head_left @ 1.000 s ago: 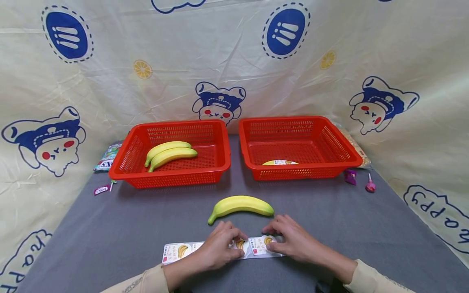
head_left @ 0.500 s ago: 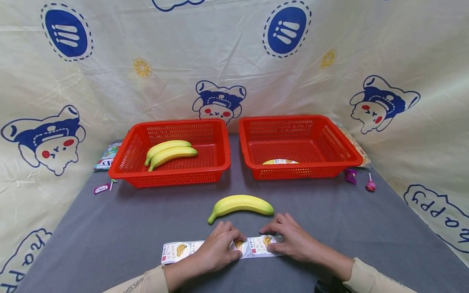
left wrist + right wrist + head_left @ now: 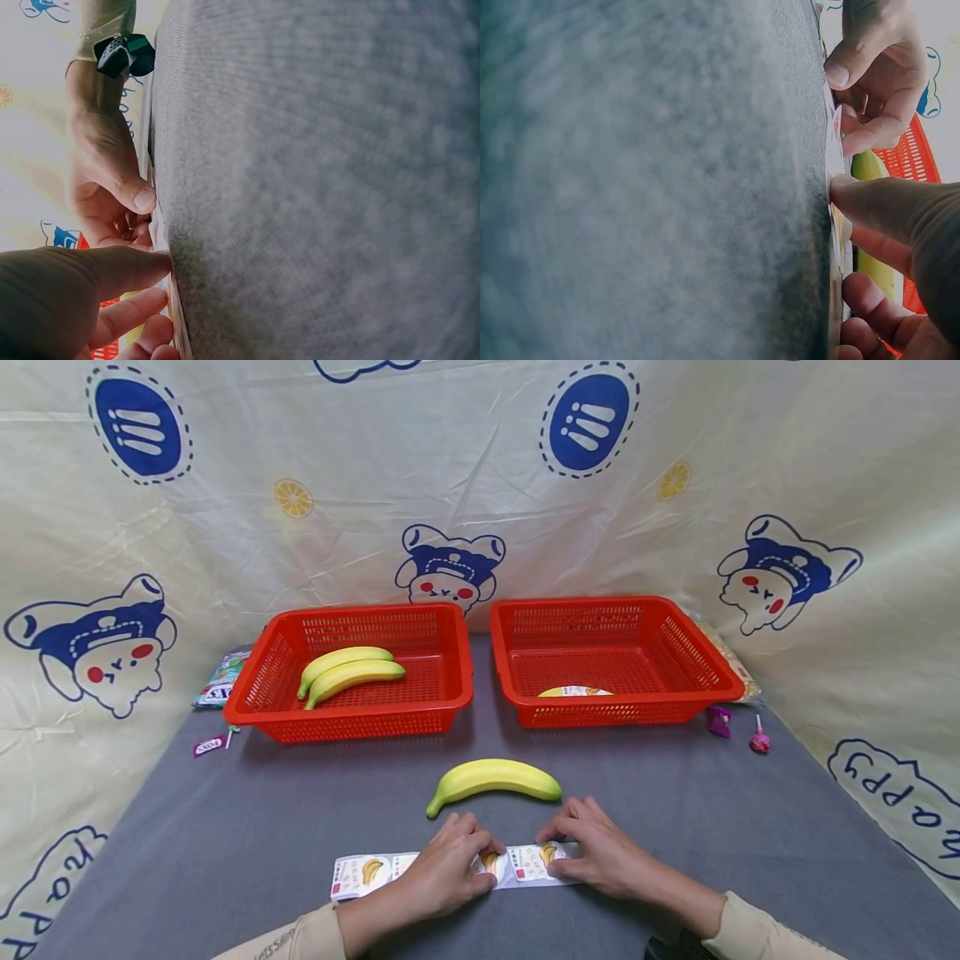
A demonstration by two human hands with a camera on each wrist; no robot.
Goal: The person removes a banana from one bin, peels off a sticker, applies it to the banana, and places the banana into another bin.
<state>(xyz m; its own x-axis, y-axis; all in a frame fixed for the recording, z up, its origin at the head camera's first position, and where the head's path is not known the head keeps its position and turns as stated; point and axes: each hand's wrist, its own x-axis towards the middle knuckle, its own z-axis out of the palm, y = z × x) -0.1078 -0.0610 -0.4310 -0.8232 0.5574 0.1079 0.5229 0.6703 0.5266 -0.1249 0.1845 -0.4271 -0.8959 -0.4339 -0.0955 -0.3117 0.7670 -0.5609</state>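
Observation:
A strip of banana stickers [image 3: 367, 875] lies on the grey cloth near me in the head view. My left hand [image 3: 450, 864] holds the strip down, thumb and fingers bent over its middle. To its right, my right hand [image 3: 600, 852] has thumb and index finger on a sticker [image 3: 528, 862] at the strip's right part. In the right wrist view that sticker's edge [image 3: 836, 124] stands slightly raised between the hands. The right fingers partly cover the strip's right end. Just beyond the hands lies a banana [image 3: 495, 777], untouched.
The left red basket [image 3: 360, 727] holds two bananas [image 3: 352, 675]. In the right red basket [image 3: 615, 717] lies a yellow thing with a white label [image 3: 576, 691], partly hidden by the rim. Sweets [image 3: 718, 722], a lollipop [image 3: 760, 743] and snack bags [image 3: 221, 681] lie at the sides.
Both hands stay almost in place on the strip. The right hand's fingertips shift very slightly; the banana and baskets have not moved.

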